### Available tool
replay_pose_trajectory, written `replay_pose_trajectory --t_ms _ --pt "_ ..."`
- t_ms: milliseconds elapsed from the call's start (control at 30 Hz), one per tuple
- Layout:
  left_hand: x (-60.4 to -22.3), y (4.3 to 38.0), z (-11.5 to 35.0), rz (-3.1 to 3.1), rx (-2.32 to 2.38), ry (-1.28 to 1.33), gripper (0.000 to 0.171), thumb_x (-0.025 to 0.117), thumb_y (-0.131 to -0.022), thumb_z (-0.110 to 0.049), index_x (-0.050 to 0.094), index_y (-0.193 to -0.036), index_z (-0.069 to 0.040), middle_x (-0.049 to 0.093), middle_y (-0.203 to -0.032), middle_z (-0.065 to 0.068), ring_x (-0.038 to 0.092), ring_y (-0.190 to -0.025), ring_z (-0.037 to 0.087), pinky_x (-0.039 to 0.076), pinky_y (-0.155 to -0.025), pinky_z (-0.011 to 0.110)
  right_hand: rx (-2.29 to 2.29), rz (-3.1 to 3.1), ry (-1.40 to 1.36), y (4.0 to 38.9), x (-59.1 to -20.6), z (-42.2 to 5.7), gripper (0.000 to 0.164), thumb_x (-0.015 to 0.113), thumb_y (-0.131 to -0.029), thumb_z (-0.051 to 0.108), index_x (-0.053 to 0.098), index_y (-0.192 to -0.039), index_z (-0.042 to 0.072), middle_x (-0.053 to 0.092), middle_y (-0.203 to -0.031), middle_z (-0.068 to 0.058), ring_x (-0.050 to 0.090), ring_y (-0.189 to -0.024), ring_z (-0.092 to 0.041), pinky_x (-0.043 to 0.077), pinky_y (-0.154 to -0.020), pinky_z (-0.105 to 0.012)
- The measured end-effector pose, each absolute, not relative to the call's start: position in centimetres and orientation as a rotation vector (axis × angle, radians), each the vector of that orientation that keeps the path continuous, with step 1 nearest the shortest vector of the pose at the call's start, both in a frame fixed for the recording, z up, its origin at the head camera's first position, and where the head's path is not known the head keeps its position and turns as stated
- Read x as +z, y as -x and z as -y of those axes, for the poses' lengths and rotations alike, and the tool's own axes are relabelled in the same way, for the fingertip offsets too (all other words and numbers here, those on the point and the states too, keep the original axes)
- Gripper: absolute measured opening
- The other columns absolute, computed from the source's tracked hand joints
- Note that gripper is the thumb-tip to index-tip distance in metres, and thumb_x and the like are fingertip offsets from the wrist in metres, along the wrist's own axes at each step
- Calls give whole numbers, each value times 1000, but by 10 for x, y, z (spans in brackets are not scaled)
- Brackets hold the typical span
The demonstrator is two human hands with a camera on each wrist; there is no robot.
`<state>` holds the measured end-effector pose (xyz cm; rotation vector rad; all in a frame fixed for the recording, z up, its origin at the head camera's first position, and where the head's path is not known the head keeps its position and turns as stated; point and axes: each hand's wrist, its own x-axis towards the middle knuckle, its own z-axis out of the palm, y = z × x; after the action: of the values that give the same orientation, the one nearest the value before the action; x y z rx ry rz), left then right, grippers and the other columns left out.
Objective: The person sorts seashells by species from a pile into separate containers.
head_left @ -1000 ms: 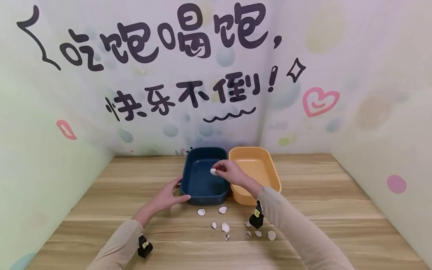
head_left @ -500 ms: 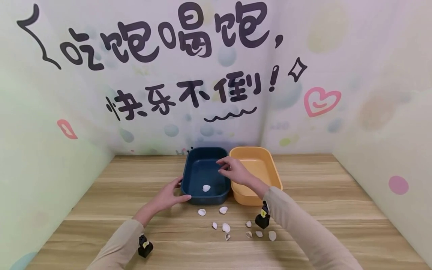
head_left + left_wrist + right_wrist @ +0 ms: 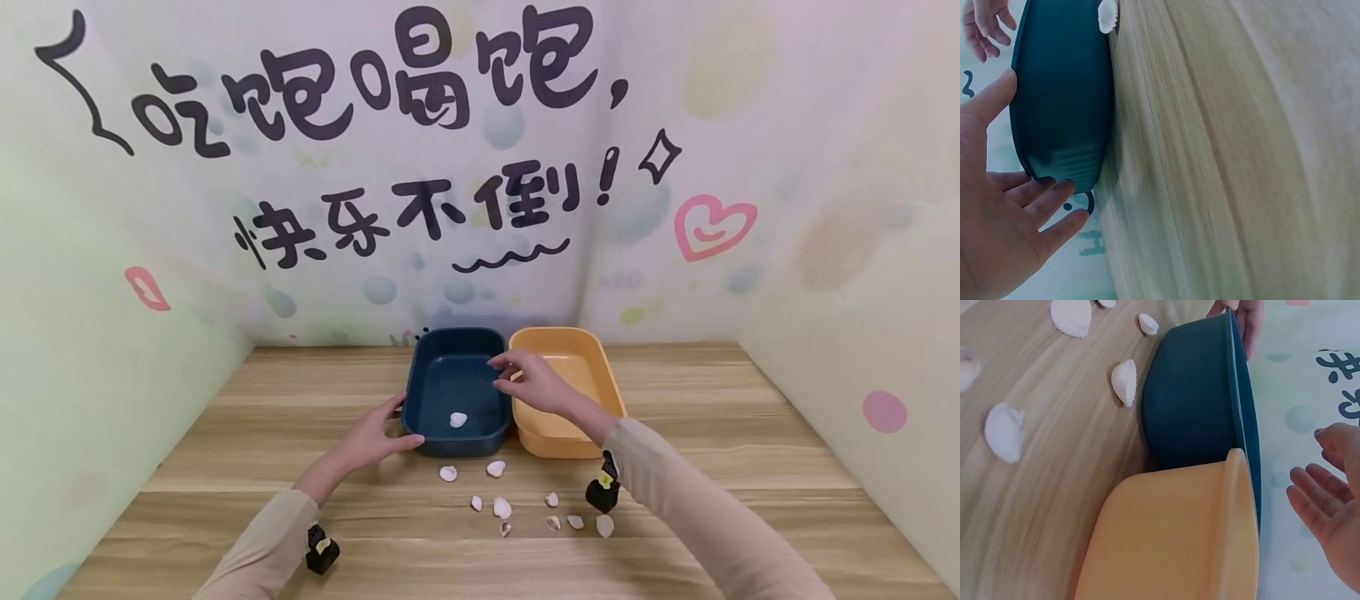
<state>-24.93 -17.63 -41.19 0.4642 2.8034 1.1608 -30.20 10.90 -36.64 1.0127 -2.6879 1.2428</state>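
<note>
A white seashell (image 3: pixel 458 420) lies in the dark blue basin (image 3: pixel 453 383), near its front wall. My left hand (image 3: pixel 367 439) rests on that basin's left front corner; its thumb (image 3: pixel 999 94) touches the rim and the other fingers (image 3: pixel 1050 203) extend along the side. My right hand (image 3: pixel 538 385) hovers over the neighbouring rims of the blue basin and the yellow basin (image 3: pixel 558 447). Nothing is held in it, and in the right wrist view its fingers (image 3: pixel 1316 499) are loosely bent, apart from the thumb.
Several seashells lie on the wooden table in front of the basins, among them a white shell (image 3: pixel 496 469) close to the blue basin and a larger shell (image 3: pixel 502 507) behind a small one. A printed curtain (image 3: pixel 360 300) hangs behind the table.
My right hand let go of the seashell, which dropped into the blue basin, then drew slightly right toward the yellow basin. My left hand stayed in place.
</note>
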Motion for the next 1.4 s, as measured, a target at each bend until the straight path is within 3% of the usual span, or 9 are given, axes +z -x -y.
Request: replay_pose_trajectory --t_ms 267,633,1400 --pt "-412 249 178 -2817 1172 -456 77 71 -78 -29 33 -139 -1 43 -135 20 46 -118 35 37 -95 52 1225 2630 -1027 295 -363 -122 29 62 -85 9 59 -113 0 62 -105 -12 58 -91 -21 52 -76 -31" --pt "-412 251 180 -2788 1233 -450 78 73 -76 -30 34 -137 1 42 -135 20 45 -118 37 37 -95 52 1187 2620 -1107 276 -363 -146 31 63 -86 14 58 -112 -1 61 -105 -18 58 -91 -24 52 -75 -33" --pt "-413 253 178 -2743 1286 -442 79 73 -76 -29 33 -137 2 39 -137 22 43 -119 38 36 -95 53 1156 2688 -1162 221 -369 -188 31 63 -86 17 59 -112 2 63 -101 -11 59 -88 -21 49 -74 -35"
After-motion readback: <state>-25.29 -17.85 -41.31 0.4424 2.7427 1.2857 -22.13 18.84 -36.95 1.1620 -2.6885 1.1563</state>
